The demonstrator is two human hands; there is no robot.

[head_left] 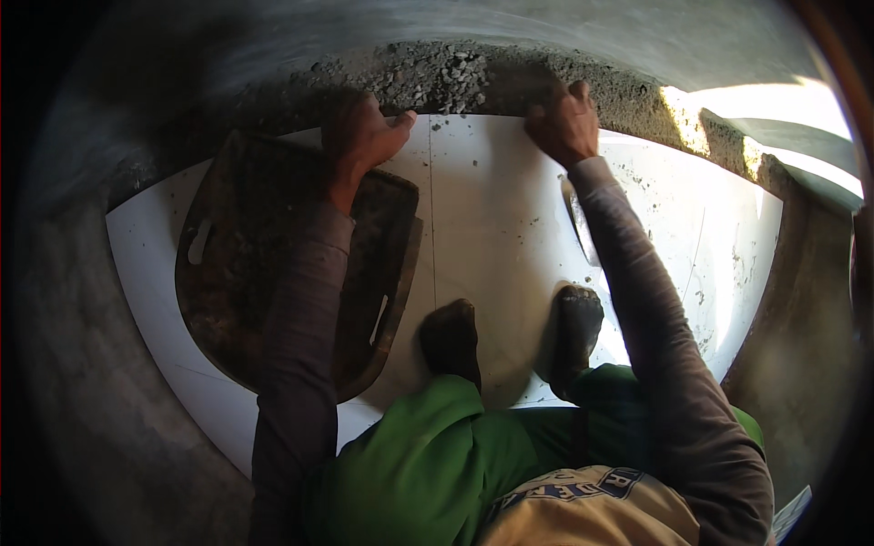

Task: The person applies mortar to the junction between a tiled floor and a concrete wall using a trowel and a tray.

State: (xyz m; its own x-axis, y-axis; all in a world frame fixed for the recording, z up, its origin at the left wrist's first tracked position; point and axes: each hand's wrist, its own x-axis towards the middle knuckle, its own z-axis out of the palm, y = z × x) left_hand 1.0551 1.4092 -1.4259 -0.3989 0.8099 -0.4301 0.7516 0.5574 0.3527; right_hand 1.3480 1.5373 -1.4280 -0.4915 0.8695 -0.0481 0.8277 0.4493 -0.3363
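Both arms reach ahead to the far edge of a white tiled floor, where it meets a strip of loose grey gravel and mortar. At the left, my left hand is closed at that edge, its thumb stretched along the border toward the right. My right hand has its fingers curled over the same border, farther right. Shadow and the hands themselves hide whatever is inside the fingers. Beneath my left forearm lies a dark, dirty mortar pan with cut-out handle slots.
A pale, rounded object lies partly hidden beside my right forearm. My feet stand on the tiles, which carry scattered crumbs. Grey plastered wall curves around the floor. Sunlight falls on the right side and far wall.
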